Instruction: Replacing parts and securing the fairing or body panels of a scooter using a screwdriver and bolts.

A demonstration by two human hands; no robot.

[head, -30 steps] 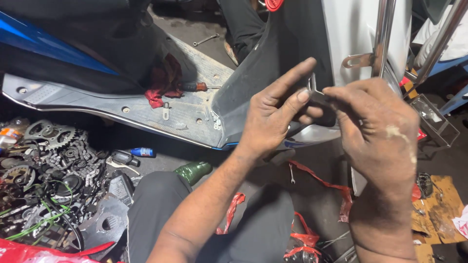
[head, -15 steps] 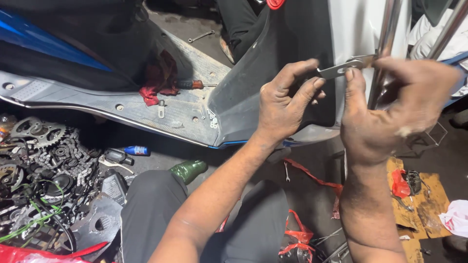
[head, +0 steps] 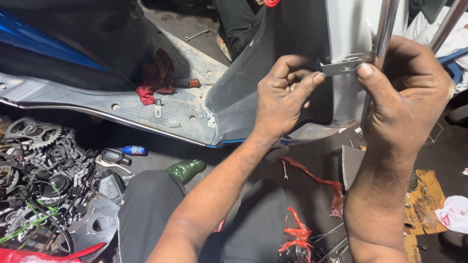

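**Bracket held level between two hands at the scooter's front panel**

The small grey metal bracket lies with its long axis roughly horizontal, running left to right across the view, just in front of the chrome tube. It sits between the two hands. The left hand meets it from the left: the thumb tip presses at the bracket's left end, with the other fingers curled close beneath, narrow rather than spread. The right hand comes from the right and below; its thumb rests under the bracket's right end, and the remaining fingers wrap round behind the tube (their tips are hidden, so how firmly they close cannot be told).

Both hands are about equally near; the bracket touches each at a thumb. Relative to the fingers, the bracket lies above the left knuckles and to the upper left of the right palm.

Behind stands the dark front panel of the scooter, beside its grey footboard, on which a red rag and a screwdriver lie. Sprockets and chain are heaped on the floor at lower left.
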